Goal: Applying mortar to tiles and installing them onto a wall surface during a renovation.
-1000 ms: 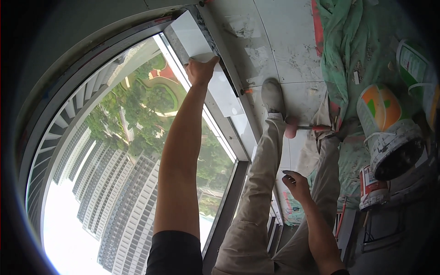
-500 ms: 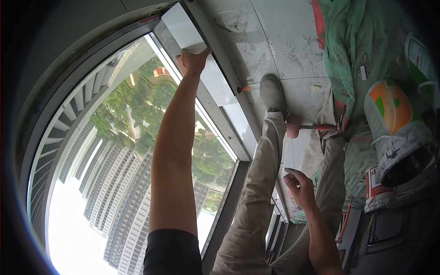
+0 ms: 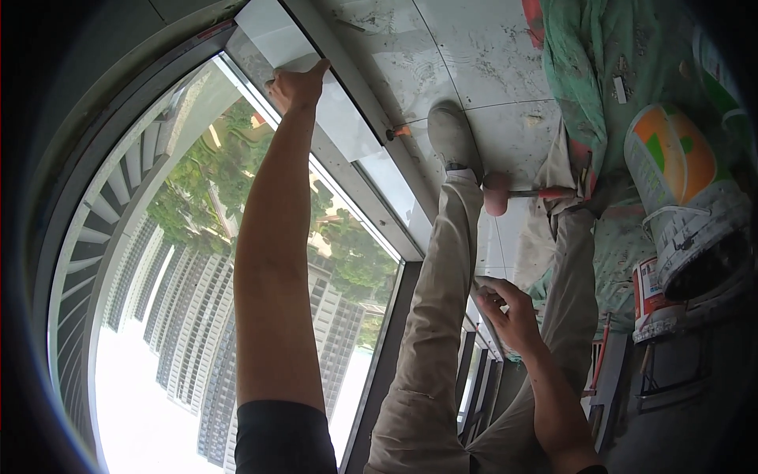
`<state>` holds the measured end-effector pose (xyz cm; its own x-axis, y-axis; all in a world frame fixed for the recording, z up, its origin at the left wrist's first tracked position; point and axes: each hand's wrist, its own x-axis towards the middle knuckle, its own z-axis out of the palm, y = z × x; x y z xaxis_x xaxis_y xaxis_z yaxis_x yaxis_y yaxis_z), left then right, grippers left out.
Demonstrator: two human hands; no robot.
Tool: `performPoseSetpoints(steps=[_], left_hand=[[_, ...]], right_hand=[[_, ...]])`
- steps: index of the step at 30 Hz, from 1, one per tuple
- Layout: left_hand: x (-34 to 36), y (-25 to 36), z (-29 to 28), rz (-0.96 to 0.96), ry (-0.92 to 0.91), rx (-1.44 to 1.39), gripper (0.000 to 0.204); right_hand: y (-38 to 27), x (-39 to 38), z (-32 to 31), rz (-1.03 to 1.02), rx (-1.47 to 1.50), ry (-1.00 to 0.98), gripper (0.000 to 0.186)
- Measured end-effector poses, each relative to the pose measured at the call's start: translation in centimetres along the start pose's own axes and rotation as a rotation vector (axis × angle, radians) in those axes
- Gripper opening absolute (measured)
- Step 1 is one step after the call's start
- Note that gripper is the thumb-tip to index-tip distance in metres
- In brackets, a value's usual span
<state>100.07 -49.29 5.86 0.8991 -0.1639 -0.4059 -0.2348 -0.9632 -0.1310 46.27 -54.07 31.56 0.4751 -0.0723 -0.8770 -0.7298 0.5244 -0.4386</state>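
Observation:
My left hand (image 3: 298,88) stretches up to a white tile strip (image 3: 335,110) on the window sill. Its thumb and fingers span the strip at opposite edges, closed on it. A second white strip (image 3: 395,189) lies nearer along the sill. My right hand (image 3: 509,316) hovers beside my left trouser leg, fingers loosely bent and apart; I make out nothing held in it. Ahead of that hand, a rubber mallet (image 3: 496,195) with a pinkish head and red handle shows by my feet.
Beyond the window glass (image 3: 332,261) are trees and tall buildings. A grubby white bucket (image 3: 703,229) with an orange and green label stands at the right, near a smaller red and white tub (image 3: 655,304). Green netting (image 3: 584,103) covers part of the dusty tiled floor (image 3: 505,71).
The whole view has shifted slightly, so the scene sits higher and further left. My left hand stays on the strip. My right hand has moved closer to my left leg, its fingers bent more.

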Motion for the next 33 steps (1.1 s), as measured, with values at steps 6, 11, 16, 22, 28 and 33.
performPoseSetpoints(steps=[6, 11, 16, 22, 28, 33], left_hand=[[0.0, -0.1, 0.8, -0.032, 0.035, 0.041, 0.119], [-0.1, -0.1, 0.7, -0.041, 0.062, 0.074, 0.11], [-0.2, 0.2, 0.3, -0.059, 0.059, 0.065, 0.111], [-0.7, 0.8, 0.0, -0.073, 0.045, 0.1, 0.121], [-1.6, 1.5, -0.1, -0.124, 0.081, 0.121, 0.119], [-1.3, 1.4, -0.1, -0.1, 0.086, 0.131, 0.118]], right_hand=[[0.2, -0.1, 0.2, 0.005, 0.002, -0.037, 0.036], [0.0, -0.2, 0.2, 0.006, 0.051, -0.066, 0.036], [-0.2, -0.3, 0.0, -0.028, 0.054, -0.06, 0.037], [-0.4, -0.4, -0.4, -0.045, 0.059, -0.063, 0.038], [-0.4, -0.5, -0.4, -0.033, 0.073, -0.073, 0.037], [-0.1, -0.6, -0.2, -0.052, 0.061, -0.062, 0.038]])
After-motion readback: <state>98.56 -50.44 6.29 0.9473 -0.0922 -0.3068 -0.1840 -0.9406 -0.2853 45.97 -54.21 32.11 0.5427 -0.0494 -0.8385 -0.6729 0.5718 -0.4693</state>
